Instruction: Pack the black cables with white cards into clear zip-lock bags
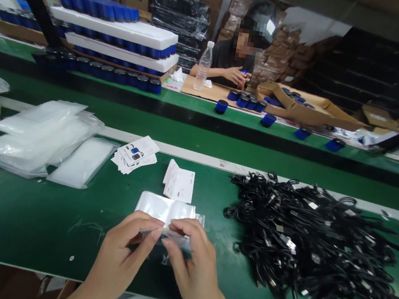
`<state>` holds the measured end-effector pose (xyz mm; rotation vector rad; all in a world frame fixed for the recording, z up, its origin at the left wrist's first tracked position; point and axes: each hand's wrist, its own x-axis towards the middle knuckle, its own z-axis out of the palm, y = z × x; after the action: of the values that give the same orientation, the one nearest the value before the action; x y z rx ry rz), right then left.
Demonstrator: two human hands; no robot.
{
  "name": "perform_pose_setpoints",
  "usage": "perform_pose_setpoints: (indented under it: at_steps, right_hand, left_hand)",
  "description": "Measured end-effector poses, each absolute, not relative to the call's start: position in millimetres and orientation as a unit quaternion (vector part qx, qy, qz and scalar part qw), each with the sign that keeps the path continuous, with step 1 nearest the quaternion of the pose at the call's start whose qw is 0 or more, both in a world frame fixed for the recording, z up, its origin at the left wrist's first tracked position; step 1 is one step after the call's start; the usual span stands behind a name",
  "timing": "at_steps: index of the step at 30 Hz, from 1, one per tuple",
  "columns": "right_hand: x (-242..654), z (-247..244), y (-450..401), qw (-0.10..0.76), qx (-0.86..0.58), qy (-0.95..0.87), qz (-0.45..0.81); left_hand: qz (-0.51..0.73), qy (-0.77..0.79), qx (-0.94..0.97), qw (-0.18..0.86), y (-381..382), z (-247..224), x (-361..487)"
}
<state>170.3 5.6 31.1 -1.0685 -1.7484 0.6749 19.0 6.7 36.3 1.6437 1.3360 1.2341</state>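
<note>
My left hand [124, 252] pinches the near edge of a clear plastic bag between thumb and forefinger. My right hand [192, 255] is beside it, thumb and forefinger closed around the same edge, the fingertips of both hands nearly touching. Under and beyond the fingers lie clear plastic bags [162, 208] on the green table [55, 232]. Just past them stands a folded white leaflet [182, 183]. To its left is a fanned pile of printed cards [136, 153].
Black cables [298, 242] form a big heap on the right. Packs of clear bags [41, 133] are piled at left. Across the belt [186, 137], a person [233, 58] handles a blue item near a bottle [203, 67], foam trays [116, 28] and a cardboard box [306, 108].
</note>
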Motion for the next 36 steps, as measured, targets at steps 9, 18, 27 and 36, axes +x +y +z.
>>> perform_pose_setpoints:
  at_steps: [9, 18, 27, 36]
  right_hand:
    - [182.7, 32.2, 11.5, 0.458, -0.431, -0.742, 0.233]
    - [180.5, 30.9, 10.4, 0.443, -0.432, -0.756, 0.215]
    - [175.1, 26.5, 7.9, 0.433, -0.441, -0.745, 0.249]
    - [172.3, 26.5, 5.9, 0.415, -0.447, -0.739, 0.286]
  left_hand:
    - [0.425, 0.459, 0.74, 0.247, 14.2, 27.8, -3.3]
    - [0.427, 0.465, 0.723, 0.281, 10.4, 26.6, -2.1]
    - [0.391, 0.481, 0.704, 0.347, 9.3, 23.2, 2.7]
    - [0.387, 0.509, 0.68, 0.36, 4.8, 20.5, 6.6]
